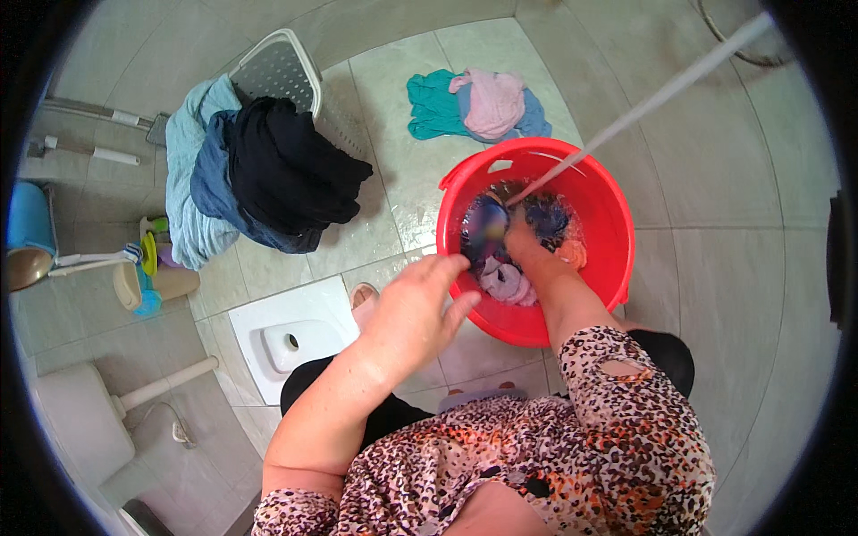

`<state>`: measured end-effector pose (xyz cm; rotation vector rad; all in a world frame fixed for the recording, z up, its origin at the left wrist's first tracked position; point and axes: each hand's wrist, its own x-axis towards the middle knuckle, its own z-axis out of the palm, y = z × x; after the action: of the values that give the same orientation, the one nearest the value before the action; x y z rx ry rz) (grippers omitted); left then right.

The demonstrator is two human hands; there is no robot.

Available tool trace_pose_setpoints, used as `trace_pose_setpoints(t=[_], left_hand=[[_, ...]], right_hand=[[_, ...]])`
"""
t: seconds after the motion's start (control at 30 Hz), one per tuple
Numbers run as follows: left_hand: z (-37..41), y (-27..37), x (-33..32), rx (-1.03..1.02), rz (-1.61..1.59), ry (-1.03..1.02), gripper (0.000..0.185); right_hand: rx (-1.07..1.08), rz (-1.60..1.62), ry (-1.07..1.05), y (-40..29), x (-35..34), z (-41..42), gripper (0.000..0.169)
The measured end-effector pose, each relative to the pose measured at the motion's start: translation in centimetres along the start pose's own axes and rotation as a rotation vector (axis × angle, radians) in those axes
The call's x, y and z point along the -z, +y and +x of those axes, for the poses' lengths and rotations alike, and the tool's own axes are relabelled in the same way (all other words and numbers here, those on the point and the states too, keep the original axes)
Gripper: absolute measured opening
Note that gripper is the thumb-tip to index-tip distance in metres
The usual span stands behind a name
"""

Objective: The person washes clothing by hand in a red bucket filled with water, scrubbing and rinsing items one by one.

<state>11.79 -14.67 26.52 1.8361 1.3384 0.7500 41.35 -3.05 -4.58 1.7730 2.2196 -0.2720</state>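
Note:
A red plastic tub [606, 194] stands before me with water and wet laundry in it. My right hand [517, 228] is down inside, partly under the water beside a dark blue garment [486, 224]; whether its fingers grip cloth is hidden. Near my right forearm lie a pale lilac cloth [503, 280] and an orange cloth [572, 254]. My left hand [429, 295] is held at the tub's left rim, thumb and fingers apart, with nothing in it. A pale stream of water [643, 120] slants from the upper right into the tub.
Behind the tub, a teal garment [432, 104] and a pink cloth [495, 104] lie on wet tiles. A perforated laundry basket [275, 70] stands to the left, with a black garment [288, 167] and jeans [218, 194] over its side. A squat toilet [268, 342] is set into the floor.

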Motion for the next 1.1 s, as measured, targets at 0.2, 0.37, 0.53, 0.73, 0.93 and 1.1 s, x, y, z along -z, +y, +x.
trace_pose_setpoints(t=[0.2, 0.37, 0.53, 0.73, 0.93, 1.1], left_hand=[[-1.9, 2.8, -1.6, -0.067, 0.125, -0.189, 0.04], [-0.2, 0.4, -3.3, -0.101, 0.268, -0.327, 0.036], [2.5, -5.5, -4.8, -0.018, 0.419, -0.366, 0.034], [8.1, -15.1, -7.2, 0.135, 0.161, -0.217, 0.042], [12.5, -19.9, -11.5, 0.496, -0.526, -0.128, 0.064], [17.0, -23.4, -14.9, 0.881, -1.283, -0.102, 0.096]], right_hand=[[0.0, -0.019, -0.179, 4.0, 1.1, -1.1, 0.045], [0.126, -0.037, 0.008, 3.6, 1.3, 0.6, 0.05], [0.35, 0.148, 0.039, 0.2, 6.6, 3.2, 0.032], [0.636, 0.066, 0.359, 0.3, 14.3, 5.7, 0.032], [0.596, -0.079, 0.322, -1.4, 22.7, 4.6, 0.018], [0.618, 0.046, 0.369, -1.6, 26.5, 4.6, 0.015]])
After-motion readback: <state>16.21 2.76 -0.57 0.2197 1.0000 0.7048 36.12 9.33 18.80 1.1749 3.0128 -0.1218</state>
